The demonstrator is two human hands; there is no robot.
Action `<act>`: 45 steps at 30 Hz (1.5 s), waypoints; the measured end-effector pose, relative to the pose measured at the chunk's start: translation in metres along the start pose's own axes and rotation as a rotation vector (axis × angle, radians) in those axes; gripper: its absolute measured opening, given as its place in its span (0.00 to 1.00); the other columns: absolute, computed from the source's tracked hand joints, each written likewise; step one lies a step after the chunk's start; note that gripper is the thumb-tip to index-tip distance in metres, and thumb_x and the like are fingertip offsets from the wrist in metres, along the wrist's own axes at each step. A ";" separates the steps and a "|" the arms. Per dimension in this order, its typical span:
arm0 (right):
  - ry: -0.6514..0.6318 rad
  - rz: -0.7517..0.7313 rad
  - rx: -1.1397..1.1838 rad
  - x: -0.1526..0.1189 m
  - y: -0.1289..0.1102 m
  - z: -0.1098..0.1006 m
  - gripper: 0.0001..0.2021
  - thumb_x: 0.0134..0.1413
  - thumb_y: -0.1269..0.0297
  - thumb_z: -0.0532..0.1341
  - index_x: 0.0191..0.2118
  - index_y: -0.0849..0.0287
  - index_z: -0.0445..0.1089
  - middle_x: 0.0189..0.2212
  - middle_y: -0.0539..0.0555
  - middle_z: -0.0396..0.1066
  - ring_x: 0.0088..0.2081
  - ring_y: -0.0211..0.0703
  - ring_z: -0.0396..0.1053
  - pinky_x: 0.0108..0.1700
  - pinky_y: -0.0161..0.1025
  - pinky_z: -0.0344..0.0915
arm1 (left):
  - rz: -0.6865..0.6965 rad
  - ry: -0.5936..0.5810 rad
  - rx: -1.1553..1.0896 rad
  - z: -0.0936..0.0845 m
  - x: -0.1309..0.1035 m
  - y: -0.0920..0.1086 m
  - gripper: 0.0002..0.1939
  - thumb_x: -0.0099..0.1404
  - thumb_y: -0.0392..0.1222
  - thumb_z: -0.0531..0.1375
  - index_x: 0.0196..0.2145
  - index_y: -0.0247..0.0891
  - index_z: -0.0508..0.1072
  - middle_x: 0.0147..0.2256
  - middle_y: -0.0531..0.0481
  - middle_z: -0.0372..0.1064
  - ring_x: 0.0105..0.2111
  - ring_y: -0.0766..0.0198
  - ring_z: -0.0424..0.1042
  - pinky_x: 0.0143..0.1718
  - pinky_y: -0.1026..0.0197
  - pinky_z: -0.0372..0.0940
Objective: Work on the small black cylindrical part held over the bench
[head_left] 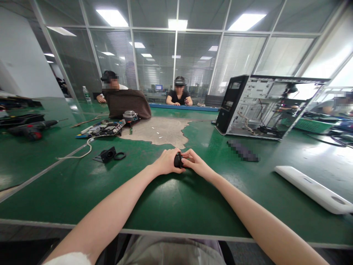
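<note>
A small black round part (178,160) is held between my two hands above the green table, near its middle. My left hand (166,162) is wrapped round its left side. The fingers of my right hand (193,162) pinch it from the right. To the left, a black bracket-like piece with a round opening (107,154) lies on the table, and a black ring (119,156) lies beside it. Beyond my hands is a brown, ragged-edged sheet (162,130) with small white scraps on it.
An open computer case (234,106) stands right; a dark blurred object (243,151) and a white long device (311,187) lie nearer. Left are a circuit board (103,129), white cable (79,157) and drill (33,129). Two people sit across the green table (176,206).
</note>
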State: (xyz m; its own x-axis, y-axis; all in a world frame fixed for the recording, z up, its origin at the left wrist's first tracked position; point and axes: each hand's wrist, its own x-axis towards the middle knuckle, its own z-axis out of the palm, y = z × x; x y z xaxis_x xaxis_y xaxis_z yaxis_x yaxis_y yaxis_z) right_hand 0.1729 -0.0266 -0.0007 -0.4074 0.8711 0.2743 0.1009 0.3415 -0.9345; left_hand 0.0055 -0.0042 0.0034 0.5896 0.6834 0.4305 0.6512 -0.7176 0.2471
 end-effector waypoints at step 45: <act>0.015 0.045 -0.021 0.003 0.002 0.001 0.14 0.46 0.60 0.57 0.39 0.57 0.58 0.37 0.52 0.63 0.36 0.37 0.64 0.41 0.42 0.63 | -0.042 -0.014 -0.023 -0.001 0.000 0.000 0.30 0.43 0.57 0.60 0.39 0.38 0.59 0.34 0.49 0.64 0.35 0.56 0.65 0.36 0.57 0.55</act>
State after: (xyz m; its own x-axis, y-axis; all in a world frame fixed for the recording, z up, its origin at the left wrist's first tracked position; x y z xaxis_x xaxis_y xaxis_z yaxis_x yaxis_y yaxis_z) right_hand 0.1711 -0.0239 -0.0020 -0.3884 0.8909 0.2355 0.1375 0.3088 -0.9411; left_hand 0.0052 -0.0043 0.0043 0.5684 0.7147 0.4075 0.6643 -0.6909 0.2852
